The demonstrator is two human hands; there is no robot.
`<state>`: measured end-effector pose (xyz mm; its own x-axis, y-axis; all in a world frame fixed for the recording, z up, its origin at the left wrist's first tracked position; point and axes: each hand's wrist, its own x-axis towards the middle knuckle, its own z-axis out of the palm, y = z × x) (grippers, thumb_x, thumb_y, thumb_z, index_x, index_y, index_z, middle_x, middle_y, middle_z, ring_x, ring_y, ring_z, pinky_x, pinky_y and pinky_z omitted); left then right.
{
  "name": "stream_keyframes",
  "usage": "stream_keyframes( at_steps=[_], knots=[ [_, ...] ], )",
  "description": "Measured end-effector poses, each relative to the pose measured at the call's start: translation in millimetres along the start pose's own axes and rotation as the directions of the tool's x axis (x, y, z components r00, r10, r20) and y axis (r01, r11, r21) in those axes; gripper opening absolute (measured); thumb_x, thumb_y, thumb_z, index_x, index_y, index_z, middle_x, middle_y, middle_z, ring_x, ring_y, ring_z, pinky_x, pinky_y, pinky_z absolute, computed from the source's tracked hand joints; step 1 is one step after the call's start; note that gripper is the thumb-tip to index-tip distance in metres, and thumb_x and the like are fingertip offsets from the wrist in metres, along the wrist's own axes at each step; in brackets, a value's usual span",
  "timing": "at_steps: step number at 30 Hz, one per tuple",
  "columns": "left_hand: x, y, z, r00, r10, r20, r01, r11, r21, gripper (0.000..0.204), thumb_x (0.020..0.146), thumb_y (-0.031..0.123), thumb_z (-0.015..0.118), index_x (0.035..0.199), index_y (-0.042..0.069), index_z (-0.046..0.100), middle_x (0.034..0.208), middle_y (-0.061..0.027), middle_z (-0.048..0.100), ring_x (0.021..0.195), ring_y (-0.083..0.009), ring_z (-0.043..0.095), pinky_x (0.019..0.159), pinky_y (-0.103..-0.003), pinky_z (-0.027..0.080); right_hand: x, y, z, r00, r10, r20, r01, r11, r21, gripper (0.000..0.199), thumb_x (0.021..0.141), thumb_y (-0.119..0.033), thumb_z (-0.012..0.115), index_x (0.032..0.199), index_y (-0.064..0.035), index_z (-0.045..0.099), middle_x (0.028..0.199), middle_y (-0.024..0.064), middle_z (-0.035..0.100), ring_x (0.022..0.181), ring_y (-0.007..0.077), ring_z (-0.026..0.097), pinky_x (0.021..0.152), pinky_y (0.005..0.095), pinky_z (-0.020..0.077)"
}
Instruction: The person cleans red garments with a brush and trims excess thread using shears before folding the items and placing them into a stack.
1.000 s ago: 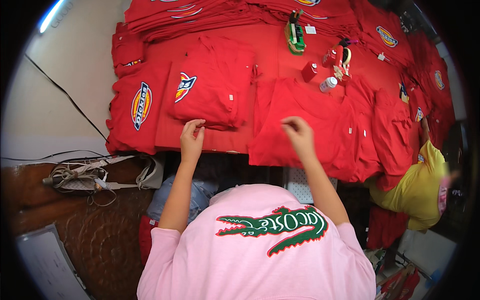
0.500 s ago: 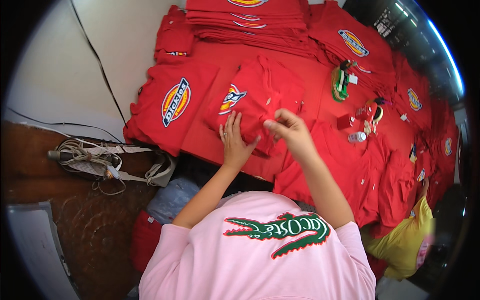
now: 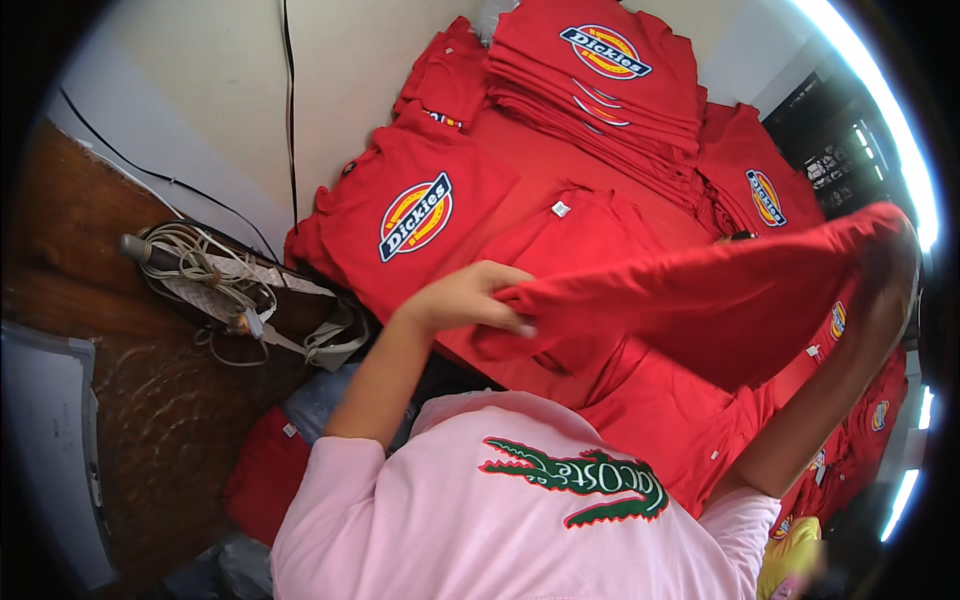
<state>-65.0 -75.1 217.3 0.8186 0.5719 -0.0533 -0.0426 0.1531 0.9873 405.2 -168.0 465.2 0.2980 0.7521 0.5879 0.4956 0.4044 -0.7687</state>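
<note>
A red T-shirt is stretched sideways in the air between my two hands, above the table. At its left end, my left hand pinches the cloth between thumb and fingers. My right hand is raised far out to the right with the other end of the shirt gripped in it; cloth and blur partly hide its fingers. Beneath and behind the raised shirt lies another red T-shirt with a small white neck label. Left of it rests a folded red T-shirt with an oval logo print.
A tall stack of folded red shirts stands at the back of the red-covered table. Further printed red shirts lie to the right. Coiled cables hang at the left. Part of a person in yellow shows at lower right.
My hands have lifted a red shirt off the pile and spread it. The right hand has swung far out to the right; the left has moved slightly lower. The view has shifted.
</note>
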Motion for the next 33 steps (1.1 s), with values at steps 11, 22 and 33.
stream_keyframes(
  at_steps=[11,22,33],
  knots=[
    [-178,50,-152,0.112,0.610,-0.784,-0.114,0.792,0.600,0.025,0.088,-0.003,0.079,0.110,0.004,0.070,0.107,-0.0037,0.069,0.102,-0.0156,0.065,0.097,-0.034,0.053,45,62,276,0.912,0.068,0.404,-0.306,0.768,0.562,0.009,0.103,-0.002,0.061,0.107,-0.0067,0.067,0.102,0.0041,0.070,0.093,0.0152,0.068,0.087,0.0308,0.0591],
    [-167,-140,-140,0.568,0.246,-0.785,0.634,0.476,0.609,0.034,0.081,-0.002,0.079,0.114,0.005,0.075,0.109,-0.0109,0.069,0.104,-0.0243,0.068,0.096,-0.036,0.052,-44,201,298,0.798,0.334,0.502,-0.472,0.864,0.175,0.021,0.103,-0.007,0.059,0.119,-0.0025,0.071,0.116,0.0062,0.073,0.102,0.0154,0.071,0.088,0.0299,0.0566],
    [19,-178,-16,0.825,-0.009,-0.566,0.376,0.756,0.535,0.036,0.089,0.024,0.083,0.109,-0.002,0.070,0.099,-0.0177,0.071,0.080,-0.0225,0.069,0.073,-0.037,0.055,-363,239,145,0.644,0.753,-0.135,-0.730,0.658,0.187,0.028,0.095,0.004,0.066,0.122,-0.0029,0.060,0.101,0.0032,0.066,0.079,0.0064,0.060,0.071,0.0221,0.0514]
  ],
)
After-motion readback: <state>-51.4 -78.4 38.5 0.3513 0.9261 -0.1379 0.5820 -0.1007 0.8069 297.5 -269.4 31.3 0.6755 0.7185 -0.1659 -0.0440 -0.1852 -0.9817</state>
